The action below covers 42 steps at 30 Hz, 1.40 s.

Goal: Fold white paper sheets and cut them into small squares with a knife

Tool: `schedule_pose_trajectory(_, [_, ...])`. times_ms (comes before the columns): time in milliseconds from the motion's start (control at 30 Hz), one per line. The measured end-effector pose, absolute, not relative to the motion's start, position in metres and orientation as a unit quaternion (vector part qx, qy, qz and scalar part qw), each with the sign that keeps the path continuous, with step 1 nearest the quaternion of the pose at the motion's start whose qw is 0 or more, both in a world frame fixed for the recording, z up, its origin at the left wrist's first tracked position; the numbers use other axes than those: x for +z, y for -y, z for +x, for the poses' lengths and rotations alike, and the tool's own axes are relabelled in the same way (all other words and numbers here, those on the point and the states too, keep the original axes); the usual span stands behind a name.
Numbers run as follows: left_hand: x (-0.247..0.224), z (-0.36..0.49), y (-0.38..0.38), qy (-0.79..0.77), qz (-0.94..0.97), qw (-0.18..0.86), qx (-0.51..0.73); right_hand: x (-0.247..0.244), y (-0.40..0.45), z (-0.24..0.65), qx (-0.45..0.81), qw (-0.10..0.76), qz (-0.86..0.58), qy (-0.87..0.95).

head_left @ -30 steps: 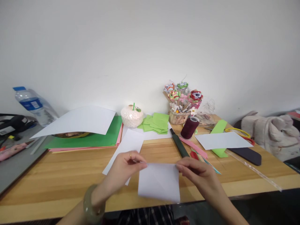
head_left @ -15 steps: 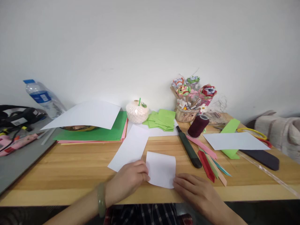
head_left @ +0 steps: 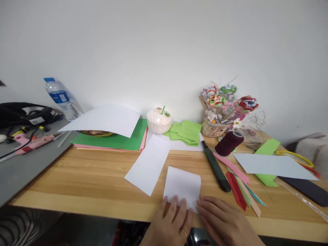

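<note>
A white sheet folded over on itself (head_left: 182, 186) lies near the front edge of the wooden table (head_left: 89, 177), its fold at the far side. Across its near edge rest the spread fingertips of my left hand (head_left: 170, 222), which wears a ring. My right hand (head_left: 227, 218) lies at the sheet's lower right corner, fingers side by side and stretched out, fingertips touching the paper. Up and to the left is a white paper strip (head_left: 150, 164). A dark green cutter (head_left: 216, 167) lies to the right of the folded sheet.
Light green paper squares (head_left: 186, 131) and a round white ornament (head_left: 159, 121) stand behind. Further right are a maroon thread spool (head_left: 229, 143), folded paper strips (head_left: 237, 191) and a basket of paper flowers (head_left: 214, 128). Green sheets (head_left: 110, 141) and a water bottle (head_left: 61, 97) are at the left.
My left hand has moved from the sheet's left edge to its near edge, fingers now spread over the paper. My right hand stays at the lower right corner. The view has shifted and tilted.
</note>
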<state>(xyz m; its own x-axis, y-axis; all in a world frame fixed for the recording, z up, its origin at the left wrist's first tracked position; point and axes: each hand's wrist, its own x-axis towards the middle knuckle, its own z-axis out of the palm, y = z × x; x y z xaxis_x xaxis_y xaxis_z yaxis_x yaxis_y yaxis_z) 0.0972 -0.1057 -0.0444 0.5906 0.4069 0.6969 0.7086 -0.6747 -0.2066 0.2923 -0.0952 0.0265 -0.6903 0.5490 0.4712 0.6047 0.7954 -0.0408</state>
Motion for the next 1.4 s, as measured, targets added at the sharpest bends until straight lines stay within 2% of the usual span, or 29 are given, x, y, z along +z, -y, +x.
schedule_pose_trajectory(200, [-0.047, 0.101, 0.1, 0.322, -0.828, 0.225, -0.401, 0.036, 0.09, 0.275, 0.022, 0.207, -0.336, 0.918])
schedule_pose_trajectory(400, [-0.043, 0.115, 0.093, 0.35, -0.766, 0.236, -0.484, 0.039, 0.072, 0.249, 0.219, 0.052, -0.327, 0.918])
schedule_pose_trajectory(567, [-0.055, 0.114, 0.087, 0.334, -0.762, 0.262, -0.489, 0.039, 0.059, 0.254, 0.311, 0.0, -0.329, 0.892])
schedule_pose_trajectory(867, [-0.062, 0.108, 0.084, 0.315, -0.785, 0.34, -0.412, 0.02, 0.023, 0.262, 0.258, -0.028, -0.351, 0.9])
schedule_pose_trajectory(1167, [-0.06, 0.108, 0.088, 0.324, -0.788, 0.335, -0.402, 0.014, 0.004, 0.267, 0.144, -0.02, -0.375, 0.916])
schedule_pose_trajectory(1400, [-0.063, 0.111, 0.091, 0.326, -0.785, 0.308, -0.427, 0.026, 0.024, 0.246, 0.215, -0.026, -0.31, 0.926])
